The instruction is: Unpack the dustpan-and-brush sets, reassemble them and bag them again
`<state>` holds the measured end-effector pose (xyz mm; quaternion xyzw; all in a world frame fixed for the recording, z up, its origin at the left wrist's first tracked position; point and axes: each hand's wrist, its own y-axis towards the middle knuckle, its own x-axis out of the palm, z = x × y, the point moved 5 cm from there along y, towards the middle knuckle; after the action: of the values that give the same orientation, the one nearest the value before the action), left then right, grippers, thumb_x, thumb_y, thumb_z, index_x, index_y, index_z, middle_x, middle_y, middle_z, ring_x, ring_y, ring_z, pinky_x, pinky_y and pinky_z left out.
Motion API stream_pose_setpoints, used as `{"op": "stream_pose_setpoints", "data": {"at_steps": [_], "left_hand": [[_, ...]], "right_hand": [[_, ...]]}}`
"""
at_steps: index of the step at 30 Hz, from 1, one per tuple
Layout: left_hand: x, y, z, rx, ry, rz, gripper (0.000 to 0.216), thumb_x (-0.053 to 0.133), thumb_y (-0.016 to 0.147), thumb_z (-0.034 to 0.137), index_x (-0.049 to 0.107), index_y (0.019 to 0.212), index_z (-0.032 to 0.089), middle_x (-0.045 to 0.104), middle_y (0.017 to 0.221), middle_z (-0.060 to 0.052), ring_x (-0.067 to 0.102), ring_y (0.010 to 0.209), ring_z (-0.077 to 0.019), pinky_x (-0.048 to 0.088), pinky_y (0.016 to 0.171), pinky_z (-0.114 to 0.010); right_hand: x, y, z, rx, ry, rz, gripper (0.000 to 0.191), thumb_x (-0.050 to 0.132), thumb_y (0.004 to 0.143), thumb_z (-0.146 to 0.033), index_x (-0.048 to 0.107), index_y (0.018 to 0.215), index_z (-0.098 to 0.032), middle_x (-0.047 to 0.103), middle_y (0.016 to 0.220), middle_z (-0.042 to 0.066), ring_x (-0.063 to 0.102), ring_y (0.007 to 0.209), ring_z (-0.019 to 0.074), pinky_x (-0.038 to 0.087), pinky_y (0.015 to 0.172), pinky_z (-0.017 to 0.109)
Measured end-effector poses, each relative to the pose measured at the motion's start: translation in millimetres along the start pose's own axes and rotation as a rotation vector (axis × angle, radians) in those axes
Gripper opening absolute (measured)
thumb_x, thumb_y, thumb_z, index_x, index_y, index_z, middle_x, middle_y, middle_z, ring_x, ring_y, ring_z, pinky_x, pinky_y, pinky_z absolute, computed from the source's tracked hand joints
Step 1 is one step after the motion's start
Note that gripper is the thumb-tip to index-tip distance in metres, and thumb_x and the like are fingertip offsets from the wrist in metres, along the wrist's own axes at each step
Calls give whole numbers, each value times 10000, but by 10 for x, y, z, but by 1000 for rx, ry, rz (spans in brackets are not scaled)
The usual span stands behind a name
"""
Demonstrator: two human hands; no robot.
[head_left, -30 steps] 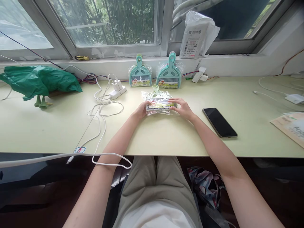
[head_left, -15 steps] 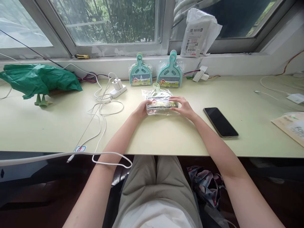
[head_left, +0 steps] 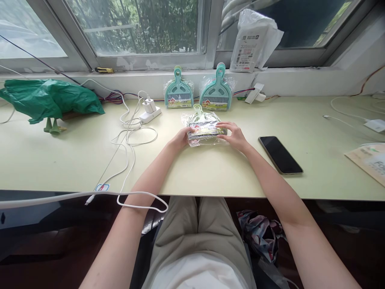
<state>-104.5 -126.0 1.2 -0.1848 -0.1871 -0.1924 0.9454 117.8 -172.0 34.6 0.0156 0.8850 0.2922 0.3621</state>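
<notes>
A stack of small teal dustpan-and-brush sets in clear plastic wrap [head_left: 203,125] lies flat on the pale green table [head_left: 210,172], handles pointing away from me. My left hand [head_left: 181,139] grips its left edge and my right hand [head_left: 234,134] grips its right edge, fingers curled over the top. Behind the stack, two more wrapped dustpan sets lean upright against the wall: one on the left [head_left: 178,91] and one on the right [head_left: 215,92].
A black phone [head_left: 280,154] lies to the right of my hands. White charger and cables [head_left: 135,128] trail to the left, beyond them a green plastic bag [head_left: 49,100]. A white parcel [head_left: 252,40] sits on the window sill. A brown packet [head_left: 368,160] lies far right.
Both hands have nudged the stack slightly away from me and to the right, keeping their grip on its edges.
</notes>
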Motion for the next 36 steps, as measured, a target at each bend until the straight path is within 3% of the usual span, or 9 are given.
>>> {"op": "stream_pose_setpoints", "data": {"at_steps": [5,11,17,23,28,30,36], "left_hand": [[10,-2,-14,-10,-33,-5,389,580,739,137,587,1126,101,730,817,-97,715,767,-233,606,817,-397],[6,-11,-10,-20,-69,28,347,593,717,106,601,1065,108,701,726,-60,681,654,-186,605,691,-319],[-5,-14,35,-3,-56,59,325,569,663,102,622,984,103,686,691,-44,660,616,-159,535,531,-231],[6,-50,105,32,-69,65,255,569,653,106,626,902,117,655,645,-25,631,573,-134,501,484,-203],[-15,-54,98,12,-78,110,208,600,668,124,617,875,116,637,633,-19,610,538,-120,484,473,-197],[-12,-46,86,10,-76,105,228,601,671,134,624,897,116,652,653,-24,623,558,-128,486,476,-201],[47,-74,82,10,-81,80,241,573,683,133,624,916,101,668,666,-38,640,591,-142,517,542,-221]], "right_hand": [[5,1,9,2,-14,8,360,699,812,-475,708,1120,-288,678,1236,62,581,1207,275,412,1074,501],[-11,1,3,-24,32,13,356,679,824,-502,707,1119,-304,685,1226,51,587,1205,274,413,1081,500],[-121,5,117,16,212,189,338,418,977,-380,663,1202,-319,705,1188,26,631,1158,236,461,1043,462],[-181,-23,23,-115,-102,239,394,410,924,-195,631,1231,-305,660,1238,43,593,1174,263,460,1023,482],[-193,-76,-162,-214,-347,261,341,424,882,-118,705,967,-290,631,1169,41,563,1125,269,452,971,465],[-158,-87,-230,-248,-409,214,306,450,880,-136,718,913,-280,622,1187,41,549,1125,274,438,956,457],[-48,-100,-300,-278,-488,106,228,561,881,-281,729,1034,-281,585,1324,46,496,1203,309,387,955,459]]}}
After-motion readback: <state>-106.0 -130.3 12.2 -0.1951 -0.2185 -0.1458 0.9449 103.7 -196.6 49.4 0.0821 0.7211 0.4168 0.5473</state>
